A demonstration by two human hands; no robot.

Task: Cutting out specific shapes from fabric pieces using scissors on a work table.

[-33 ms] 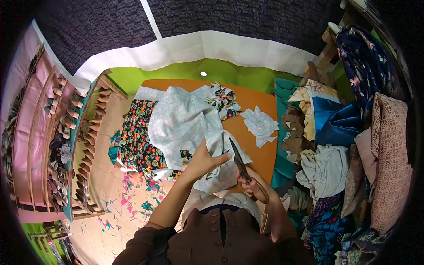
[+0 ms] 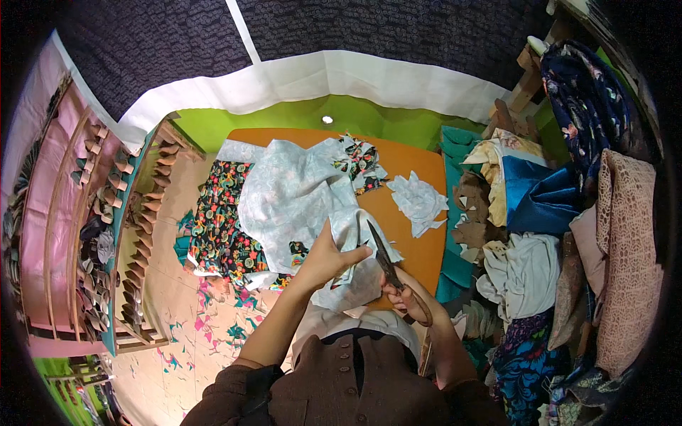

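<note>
My right hand (image 2: 406, 301) is wrapped round the handles of a large pair of dark scissors (image 2: 386, 260), whose blades point away from me, over the near edge of the cloth. To its left, my left hand (image 2: 330, 260) rests on the pale cloth with thumb and forefinger spread apart; its other fingers are partly hidden. This cloth (image 2: 291, 188) shows its whitish underside and lies rumpled across the orange table (image 2: 415, 252). On its left spreads a black floral-printed fabric (image 2: 217, 213). A heap of pale cut pieces (image 2: 418, 202) sits at the right, apart from the cloth.
Wooden shoe lasts (image 2: 145, 227) stand in rows on a rack at the left. Coloured scraps (image 2: 213, 312) litter the floor. Piled fabrics (image 2: 526, 273) and teal material (image 2: 458, 263) crowd the right side. A green wall (image 2: 263, 121) rises behind the table.
</note>
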